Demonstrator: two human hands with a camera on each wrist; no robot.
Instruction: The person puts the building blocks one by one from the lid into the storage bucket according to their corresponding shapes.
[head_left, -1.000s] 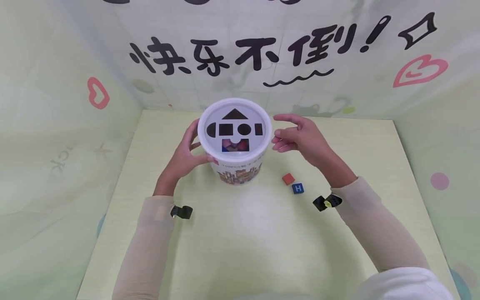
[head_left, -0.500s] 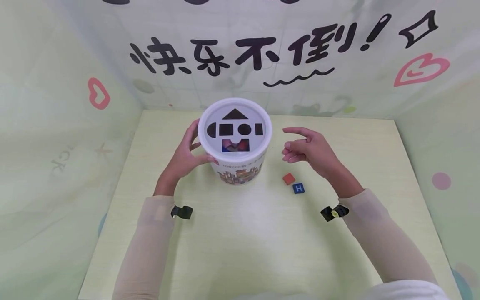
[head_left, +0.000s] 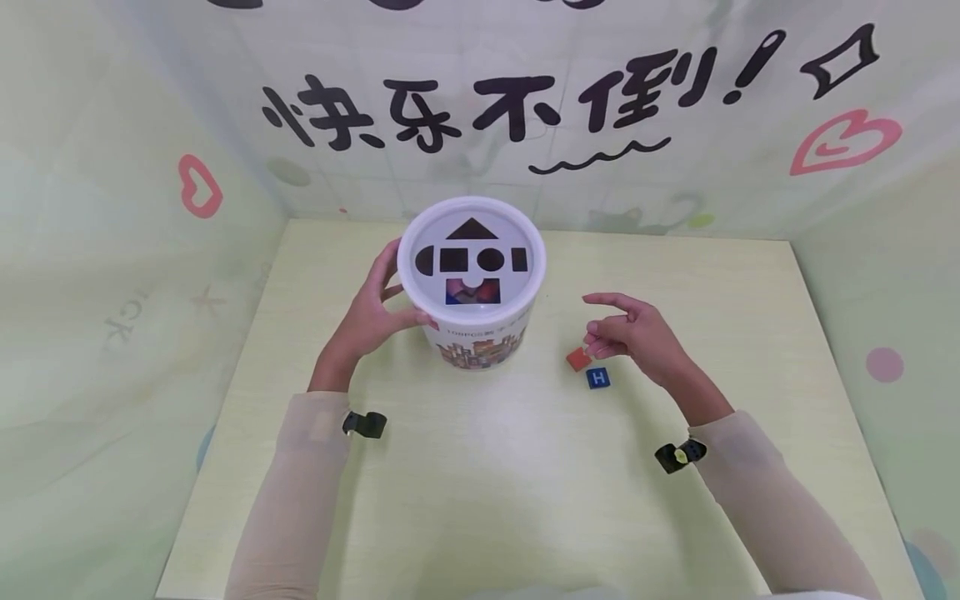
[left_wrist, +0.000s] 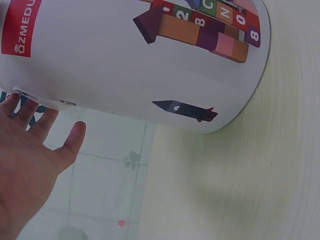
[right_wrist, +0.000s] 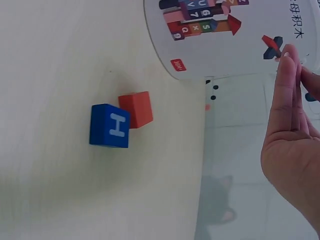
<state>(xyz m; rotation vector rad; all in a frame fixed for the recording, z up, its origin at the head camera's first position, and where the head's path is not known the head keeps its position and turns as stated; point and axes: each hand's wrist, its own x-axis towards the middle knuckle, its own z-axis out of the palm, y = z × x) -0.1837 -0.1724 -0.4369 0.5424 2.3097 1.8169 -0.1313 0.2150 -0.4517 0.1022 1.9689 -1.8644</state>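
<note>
A white cylindrical bucket of blocks stands upright near the back of the table. Its lid has cut-outs: triangle, half circle, square, circle and others. My left hand holds the bucket's left side just under the lid, thumb in front and fingers round the back. To the bucket's right lie a red cube and a blue cube with a white H, side by side. My right hand hovers just above the cubes, index finger extended and nothing in its grasp; its lower fingertips overlap the red cube in the head view.
The pale wooden table is closed in by printed cloth walls at the back and sides. Colourful blocks show through the lid's lower cut-out. A black wrist camera sits on the left wrist, another on the right.
My right hand has moved away from the bucket's lid, rightward and nearer to me, and is now over the cubes. My left hand and the bucket have stayed in place.
</note>
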